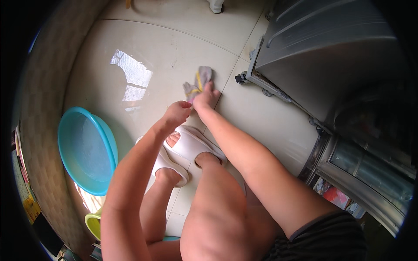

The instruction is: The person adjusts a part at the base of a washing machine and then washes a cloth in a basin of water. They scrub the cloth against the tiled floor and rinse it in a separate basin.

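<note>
A grey sock-like cloth [203, 75] with yellow bands and a bit of pink hangs or lies over the tiled floor, slightly blurred. My right hand [207, 96] grips it at its right side, with fingers partly hidden by the hand's back. Beside it on the left, my left hand [179, 112] has its fingers curled near the pink end; whether it pinches the cloth is not clear. Below the hands are my feet in white slippers [186, 142]. A turquoise plastic basin [111, 143] holding cloudy water stands on the floor to the left.
A dark metal appliance [313, 68] stands on a wheeled frame [258, 78] at the right. Near it at the lower right is a glass-fronted metal unit [362, 163]. A yellow-green basin [94, 225] sits at the lower left, beside the wall [49, 130].
</note>
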Available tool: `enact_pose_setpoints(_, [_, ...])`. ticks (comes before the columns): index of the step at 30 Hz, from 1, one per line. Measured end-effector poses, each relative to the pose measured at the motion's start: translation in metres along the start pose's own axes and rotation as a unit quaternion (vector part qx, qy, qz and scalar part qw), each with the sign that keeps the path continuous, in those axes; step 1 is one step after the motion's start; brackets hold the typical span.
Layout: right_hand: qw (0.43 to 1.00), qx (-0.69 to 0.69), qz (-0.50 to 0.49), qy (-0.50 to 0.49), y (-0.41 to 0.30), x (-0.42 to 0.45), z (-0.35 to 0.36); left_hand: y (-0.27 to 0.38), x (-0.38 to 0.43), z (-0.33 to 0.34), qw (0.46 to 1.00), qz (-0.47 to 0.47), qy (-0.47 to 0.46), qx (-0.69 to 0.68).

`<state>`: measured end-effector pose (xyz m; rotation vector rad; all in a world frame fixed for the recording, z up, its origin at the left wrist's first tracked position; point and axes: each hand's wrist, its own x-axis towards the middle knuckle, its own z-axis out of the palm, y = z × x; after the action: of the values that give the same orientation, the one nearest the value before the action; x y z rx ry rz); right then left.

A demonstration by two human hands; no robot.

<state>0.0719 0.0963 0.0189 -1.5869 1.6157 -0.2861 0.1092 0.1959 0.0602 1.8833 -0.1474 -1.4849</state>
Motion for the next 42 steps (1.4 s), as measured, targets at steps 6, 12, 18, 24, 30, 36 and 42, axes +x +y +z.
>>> enact_pose_setpoints(6, [0.955, 0.225, -0.169, -0.097, 0.012, 0.016, 0.003, 0.038, -0.035, -0.077, 0.998, 0.027, 0.000, 0.057])
enact_pose_setpoints(12, [0.989, -0.137, 0.017, 0.047, 0.056, 0.041, -0.026, 0.017, 0.001, -0.092, 0.980, -0.017, 0.042, -0.196])
enact_pose_setpoints(18, [0.989, -0.126, -0.079, -0.026, -0.027, 0.078, 0.000, -0.001, 0.015, -0.073, 0.964, -0.053, -0.030, -0.259])
enact_pose_setpoints(24, [0.982, -0.047, 0.148, 0.109, -0.062, 0.076, 0.020, -0.032, 0.001, -0.108, 0.951, -0.074, 0.018, -0.301])
enact_pose_setpoints(30, [0.933, -0.240, 0.090, 0.251, -0.036, 0.164, 0.054, -0.004, 0.008, -0.103, 0.935, -0.029, -0.008, -0.354])
enact_pose_setpoints(36, [0.901, -0.305, -0.300, 0.071, -0.053, 0.096, 0.060, -0.027, 0.006, -0.120, 0.935, -0.038, 0.031, -0.351])
enact_pose_setpoints(42, [0.855, -0.093, -0.457, -0.225, -0.057, 0.017, 0.092, -0.025, 0.009, -0.101, 0.924, -0.049, 0.033, -0.379])
